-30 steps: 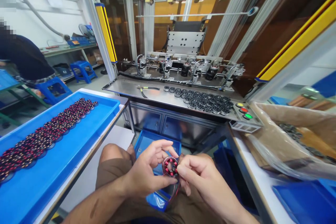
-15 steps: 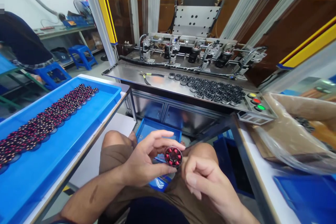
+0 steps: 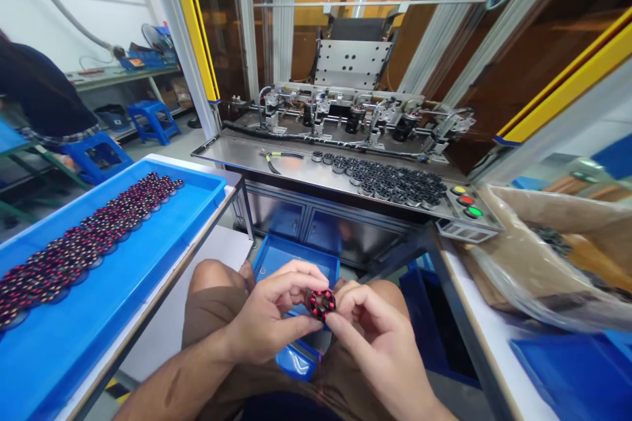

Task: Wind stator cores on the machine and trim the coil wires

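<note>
A small round wound stator (image 3: 321, 303) with red coils sits between both my hands, above my lap. My left hand (image 3: 269, 322) pinches it from the left with thumb below and fingers curled over the top. From the right, my right hand (image 3: 378, 335) presses its thumb and fingertips against the stator's edge. Just beneath the hands lies a small blue bin (image 3: 296, 263) on the floor between my knees.
A long blue tray (image 3: 148, 256) at my left holds several rows of wound stators (image 3: 83, 243). Ahead, a steel machine shelf (image 3: 291, 171) carries bare black stators (image 3: 390, 183), pliers (image 3: 276, 156) and coloured buttons (image 3: 465, 200). A bag-lined carton (image 3: 553, 256) stands right. Another person (image 3: 39, 99) sits far left.
My right hand, which had drawn back a little from the stator, has returned and now grips its right edge. The view tilted slightly; the stator stays over my lap.
</note>
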### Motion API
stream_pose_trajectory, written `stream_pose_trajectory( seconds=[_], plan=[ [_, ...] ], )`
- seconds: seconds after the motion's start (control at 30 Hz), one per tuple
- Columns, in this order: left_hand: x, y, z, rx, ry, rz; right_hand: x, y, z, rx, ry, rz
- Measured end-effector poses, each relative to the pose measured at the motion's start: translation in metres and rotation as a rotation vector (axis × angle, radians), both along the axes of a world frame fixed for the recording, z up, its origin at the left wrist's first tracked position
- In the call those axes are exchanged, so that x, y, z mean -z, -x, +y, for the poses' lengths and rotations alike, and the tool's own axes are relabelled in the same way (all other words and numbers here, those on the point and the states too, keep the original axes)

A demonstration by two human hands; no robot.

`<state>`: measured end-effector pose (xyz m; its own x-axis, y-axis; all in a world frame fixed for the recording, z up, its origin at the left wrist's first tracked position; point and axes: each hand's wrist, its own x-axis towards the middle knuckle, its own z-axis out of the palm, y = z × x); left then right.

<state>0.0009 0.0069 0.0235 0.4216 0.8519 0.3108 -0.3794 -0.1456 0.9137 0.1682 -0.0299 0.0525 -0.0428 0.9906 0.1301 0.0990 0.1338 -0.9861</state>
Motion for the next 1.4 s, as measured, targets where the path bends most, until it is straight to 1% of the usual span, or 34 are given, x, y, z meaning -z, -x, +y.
stream_pose_trajectory(
  seconds=[0.07, 0.13, 0.2, 0.27, 0.3, 0.37, 0.4, 0.47, 0.57, 0.63, 0.73, 0.8, 0.87, 0.93, 1.0, 1.1, 1.13, 1.2, 1.3, 1.33, 1.4],
  plan=[
    [0.001, 0.002, 0.000, 0.005, 0.043, 0.014, 0.002, 0.004, 0.000, 0.007, -0.005, -0.003],
    [0.002, 0.003, 0.000, 0.029, 0.129, -0.005, 0.005, 0.005, 0.000, 0.018, -0.021, 0.007],
    [0.004, 0.002, 0.000, 0.076, 0.213, -0.056, 0.008, 0.006, -0.001, 0.038, -0.063, 0.012],
    [0.007, -0.002, 0.000, 0.106, 0.258, -0.109, 0.012, 0.007, -0.002, 0.048, -0.140, -0.003],
    [0.009, -0.005, 0.000, 0.094, 0.263, -0.130, 0.015, 0.009, -0.003, 0.048, -0.181, -0.012],
    [0.012, -0.011, -0.001, 0.028, 0.261, -0.147, 0.019, 0.011, -0.006, 0.053, -0.232, -0.017],
    [0.014, -0.013, -0.002, -0.008, 0.255, -0.146, 0.022, 0.012, -0.007, 0.066, -0.235, -0.008],
    [0.016, -0.016, -0.004, -0.050, 0.237, -0.136, 0.027, 0.013, -0.010, 0.109, -0.190, 0.038],
    [0.015, -0.016, -0.006, -0.097, 0.159, -0.080, 0.034, 0.010, -0.014, 0.167, -0.099, 0.106],
    [0.013, -0.015, -0.008, -0.189, 0.049, -0.009, 0.035, 0.007, -0.015, 0.165, -0.076, 0.111],
    [0.009, -0.013, -0.010, -0.354, -0.163, 0.125, 0.032, 0.007, -0.012, 0.124, -0.095, 0.085],
    [0.007, -0.013, -0.011, -0.409, -0.288, 0.214, 0.028, 0.009, -0.009, 0.076, -0.097, 0.084],
    [0.005, -0.013, -0.012, -0.427, -0.370, 0.269, 0.027, 0.013, -0.006, 0.049, -0.074, 0.130],
    [0.006, -0.013, -0.013, -0.440, -0.402, 0.271, 0.030, 0.017, -0.005, 0.073, -0.033, 0.207],
    [0.008, -0.012, -0.013, -0.443, -0.395, 0.237, 0.036, 0.020, -0.005, 0.116, 0.008, 0.268],
    [0.010, -0.012, -0.013, -0.432, -0.358, 0.195, 0.044, 0.019, -0.007, 0.142, 0.011, 0.241],
    [0.010, -0.012, -0.013, -0.429, -0.354, 0.194, 0.045, 0.017, -0.007, 0.154, -0.022, 0.216],
    [0.009, -0.012, -0.013, -0.432, -0.377, 0.202, 0.044, 0.014, -0.008, 0.182, -0.140, 0.161],
    [0.007, -0.012, -0.014, -0.433, -0.437, 0.231, 0.036, 0.013, -0.008, 0.212, -0.326, 0.053],
    [0.006, -0.012, -0.014, -0.434, -0.453, 0.238, 0.034, 0.014, -0.007, 0.203, -0.346, 0.017],
    [0.006, -0.012, -0.014, -0.434, -0.470, 0.248, 0.030, 0.015, -0.005, 0.180, -0.305, -0.013]
  ],
)
